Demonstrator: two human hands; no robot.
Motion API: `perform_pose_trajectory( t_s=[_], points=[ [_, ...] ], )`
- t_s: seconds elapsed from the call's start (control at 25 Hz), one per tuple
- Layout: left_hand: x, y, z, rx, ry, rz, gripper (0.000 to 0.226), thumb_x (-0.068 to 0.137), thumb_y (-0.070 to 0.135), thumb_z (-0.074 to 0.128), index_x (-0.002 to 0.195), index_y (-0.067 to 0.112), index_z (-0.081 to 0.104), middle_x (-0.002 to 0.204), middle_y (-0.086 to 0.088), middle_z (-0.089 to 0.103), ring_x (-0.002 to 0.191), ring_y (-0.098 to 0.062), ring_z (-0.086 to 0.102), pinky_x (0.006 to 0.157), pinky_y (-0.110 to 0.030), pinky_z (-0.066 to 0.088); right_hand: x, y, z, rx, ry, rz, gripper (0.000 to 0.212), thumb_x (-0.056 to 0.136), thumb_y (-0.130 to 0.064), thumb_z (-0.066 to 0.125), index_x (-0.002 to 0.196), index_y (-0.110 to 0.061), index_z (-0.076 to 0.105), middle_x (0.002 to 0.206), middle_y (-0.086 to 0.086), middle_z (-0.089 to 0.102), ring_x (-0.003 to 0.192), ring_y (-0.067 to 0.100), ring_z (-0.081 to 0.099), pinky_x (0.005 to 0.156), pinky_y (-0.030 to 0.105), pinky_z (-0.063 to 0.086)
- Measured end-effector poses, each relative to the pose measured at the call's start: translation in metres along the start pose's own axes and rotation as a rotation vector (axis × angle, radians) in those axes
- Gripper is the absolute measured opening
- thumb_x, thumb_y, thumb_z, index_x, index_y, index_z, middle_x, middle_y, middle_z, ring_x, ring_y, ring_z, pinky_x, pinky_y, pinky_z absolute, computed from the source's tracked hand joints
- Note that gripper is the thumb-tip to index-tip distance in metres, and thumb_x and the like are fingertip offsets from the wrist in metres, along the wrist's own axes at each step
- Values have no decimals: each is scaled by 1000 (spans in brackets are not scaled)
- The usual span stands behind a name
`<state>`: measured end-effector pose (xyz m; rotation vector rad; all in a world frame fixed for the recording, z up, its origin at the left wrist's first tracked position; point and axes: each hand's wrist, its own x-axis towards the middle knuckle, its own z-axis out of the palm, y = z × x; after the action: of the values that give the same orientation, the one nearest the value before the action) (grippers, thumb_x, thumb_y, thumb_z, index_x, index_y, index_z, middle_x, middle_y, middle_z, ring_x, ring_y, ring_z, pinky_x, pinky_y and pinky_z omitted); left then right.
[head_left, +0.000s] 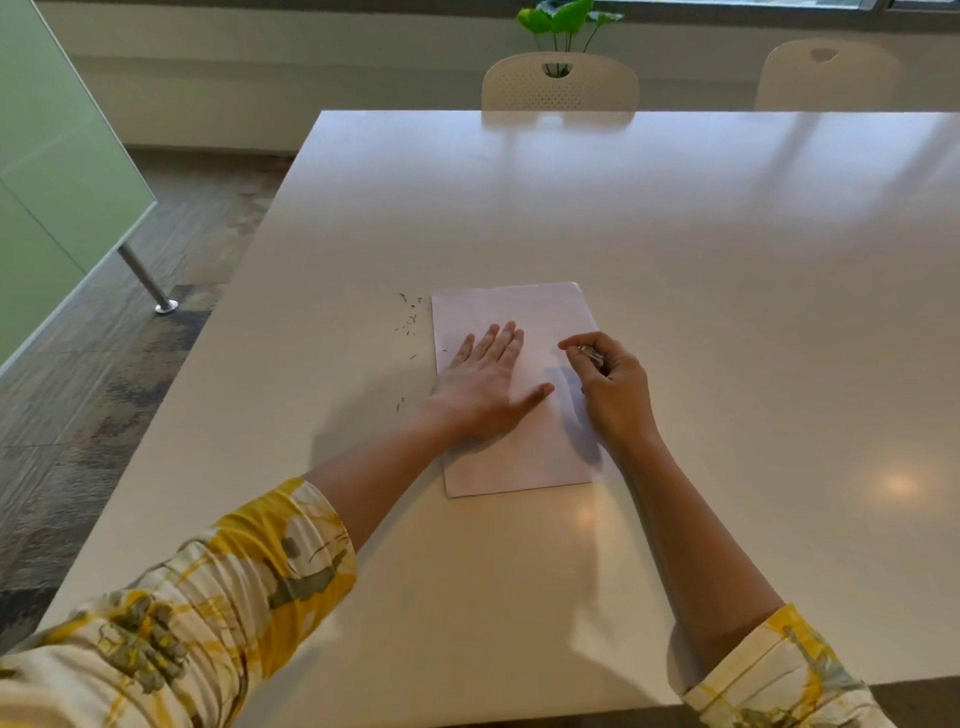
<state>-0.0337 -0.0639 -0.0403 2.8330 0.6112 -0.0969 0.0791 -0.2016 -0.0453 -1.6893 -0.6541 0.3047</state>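
The paper (519, 306) lies flat on the desk (675, 249), near the middle. Our left hand (483, 384) presses down on it with straight fingers, so its grip is apart. Our right hand (615, 392) is over the paper's right side. Its grip is clamped on a small shiny tool (592, 356). We cannot tell what kind of tool it is.

What could go wrong? The desk is smooth and shiny, so the paper may slide if the left hand stops pressing. The paper may rip if the tool pulls too hard. The tool is small and may slip out of the fingers. The tiny metal bits (410, 317) just left of the paper look sharp. They may poke the left hand or get brushed onto the floor (78, 415).

Now we count. One desk. Two chairs (560, 85) on the far side. One plant (563, 21). One paper pile, and we cannot tell how many sheets. Two hands. One tool. There are more than ten bits, too small to count well.
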Motion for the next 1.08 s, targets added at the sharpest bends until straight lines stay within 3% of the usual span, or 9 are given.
perform_pose_trajectory(
  t_s=[0.36, 0.6, 0.84, 1.08],
  points=[
    [3, -70, -19, 40, 7, -193, 92, 94, 74, 13, 158, 14, -12, 165, 2, -19, 149, -11, -23, 122, -36, -14, -1, 1, 0, -6, 3, -1, 15, 97, -23, 58, 99, -24, 73, 99, -11, 72, 95, 8, 65, 90, 29, 53],
    [3, -92, -39, 168, -17, -382, 102, 87, 80, -1, 156, 7, -14, 164, -6, -22, 146, -17, -32, 119, -40, -20, 0, 3, 2, -12, 0, -7, 15, 97, -24, 57, 98, -26, 73, 96, -15, 72, 90, 2, 65, 85, 23, 51],
    [17, -59, -28, 5, -38, -196, 101, 87, 80, 2, 157, 9, -13, 165, -3, -21, 148, -14, -29, 120, -37, -19, 1, 3, 3, -32, 0, -7, 15, 97, -28, 57, 97, -28, 72, 92, -21, 70, 87, -3, 63, 77, 17, 47],
    [23, -82, -39, 59, -3, -356, 98, 90, 77, 0, 156, 6, -11, 165, -6, -18, 148, -17, -27, 120, -40, -20, 1, 3, 2, -27, 4, -11, 15, 98, -25, 57, 97, -26, 72, 92, -18, 71, 86, -2, 63, 75, 11, 44]
  ],
)
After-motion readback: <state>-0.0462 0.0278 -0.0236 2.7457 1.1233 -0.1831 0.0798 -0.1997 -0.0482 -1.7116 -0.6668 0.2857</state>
